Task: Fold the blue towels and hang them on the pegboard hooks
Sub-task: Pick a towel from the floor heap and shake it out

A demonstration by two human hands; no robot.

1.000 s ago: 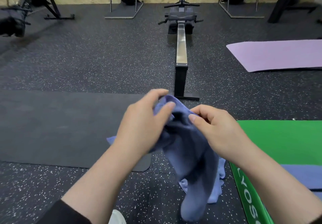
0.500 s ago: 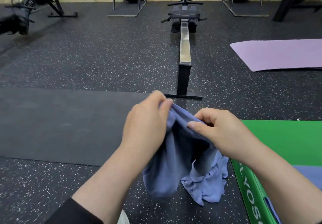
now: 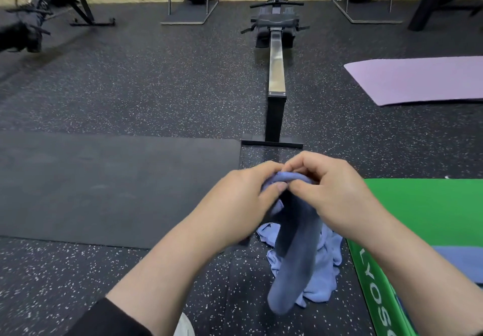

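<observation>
Here, we pinch one blue towel at its top between left hand and right hand, above a crumpled towel | best: match corners, keep edges taut | beyond: green mat, rowing machine; pegboard unseen.

I see both forearms reaching forward from the bottom of the view and converging toward the middle. My left hand has its back turned up, its fingers curled over the top, and its thumb pressed in from the near side, pinching the bunched top of a soft blue cloth towel. My right hand sits just beside it, knuckles raised, its fingertips bent down and meeting the left thumb on the same fold. A dark sleeve cuff covers my left forearm near the elbow; the right forearm is bare.
</observation>
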